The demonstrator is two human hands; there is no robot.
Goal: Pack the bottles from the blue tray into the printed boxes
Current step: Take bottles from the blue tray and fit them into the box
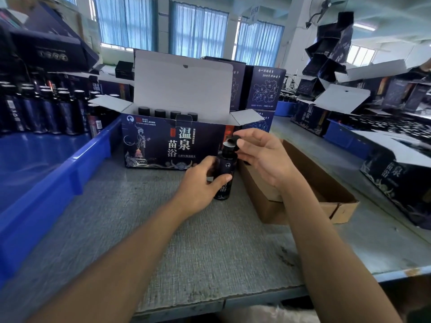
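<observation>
A dark bottle (225, 164) stands upright on the grey table in front of an open printed box (163, 141). My left hand (200, 183) grips the bottle's body. My right hand (261, 155) pinches a small black cap (234, 138) just above the bottle's neck. Several capped bottles (168, 113) stand inside the box, whose white lid flap is raised. The blue tray (53, 173) lies at the left, with several dark bottles (44, 108) standing at its far end.
A shallow brown cardboard box (326, 194) sits right of the bottle. More printed boxes (263, 89) stand behind and at the right (401, 180). Another blue tray (342, 136) lies at the right. The table's front edge (256, 297) is close to me.
</observation>
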